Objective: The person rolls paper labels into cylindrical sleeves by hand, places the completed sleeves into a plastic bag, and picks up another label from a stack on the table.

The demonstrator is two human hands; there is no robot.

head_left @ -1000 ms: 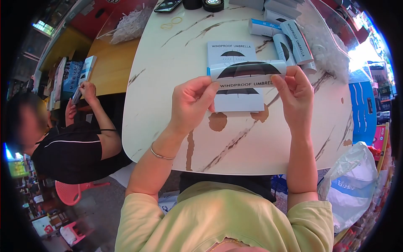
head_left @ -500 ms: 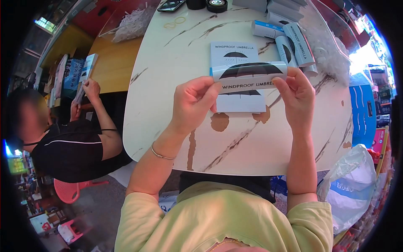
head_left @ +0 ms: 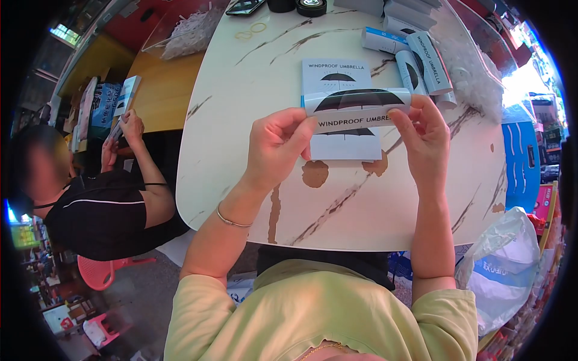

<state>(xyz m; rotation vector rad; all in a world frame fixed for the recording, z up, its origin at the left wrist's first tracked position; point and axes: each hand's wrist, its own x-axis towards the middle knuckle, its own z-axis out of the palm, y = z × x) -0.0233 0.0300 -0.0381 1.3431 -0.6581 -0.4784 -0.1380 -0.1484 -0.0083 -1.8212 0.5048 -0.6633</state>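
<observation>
Between my two hands is a curled printed sheet with a black umbrella picture and the words "WINDPROOF UMBRELLA". Its left end is pinched by my left hand, thumb in front. My right hand grips the right end, the thumb pressed on the lettering. Below the curled sheet, a flat printed sheet or stack with the same design lies on the marble-patterned table. The held sheet covers its middle.
Several rolled printed sheets lie at the back right beside a clear bin of white material. Two rubber bands and a phone are at the back left. A co-worker sits at left, handling printed sheets. A plastic bag hangs at right.
Very little differs. My right hand has shifted slightly left on the curled sheet, and the co-worker's hands have moved a little.
</observation>
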